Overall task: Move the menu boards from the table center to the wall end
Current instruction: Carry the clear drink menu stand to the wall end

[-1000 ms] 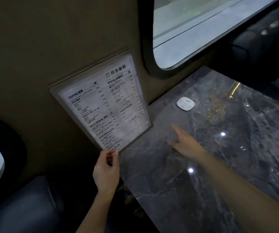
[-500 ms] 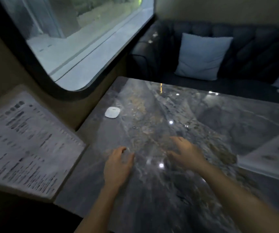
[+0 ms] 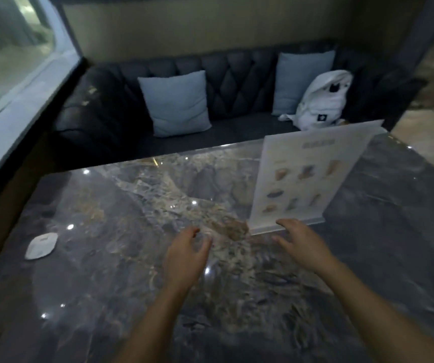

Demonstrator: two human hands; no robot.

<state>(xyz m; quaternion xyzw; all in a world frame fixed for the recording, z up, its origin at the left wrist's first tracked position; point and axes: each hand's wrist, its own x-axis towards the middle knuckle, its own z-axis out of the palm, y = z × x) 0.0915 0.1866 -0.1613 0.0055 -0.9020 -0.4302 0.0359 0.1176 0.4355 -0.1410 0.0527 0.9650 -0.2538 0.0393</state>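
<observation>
A white menu board (image 3: 306,176) with small food pictures stands upright in a clear base on the dark marble table (image 3: 121,271), right of the table's middle. My right hand (image 3: 302,243) hovers just in front of its base, fingers spread, holding nothing. My left hand (image 3: 185,254) hangs over the table a little to the left, fingers loosely apart and empty. The text menu board seen earlier at the wall is out of view.
A small white puck-like device (image 3: 41,245) lies near the table's left edge by the window wall (image 3: 14,100). Behind the table runs a dark tufted sofa (image 3: 237,82) with two pale blue cushions (image 3: 175,102) and a white backpack (image 3: 320,100).
My left hand has let go of the text menu board at the wall. The view has swung right, and both hands have moved toward the picture menu board.
</observation>
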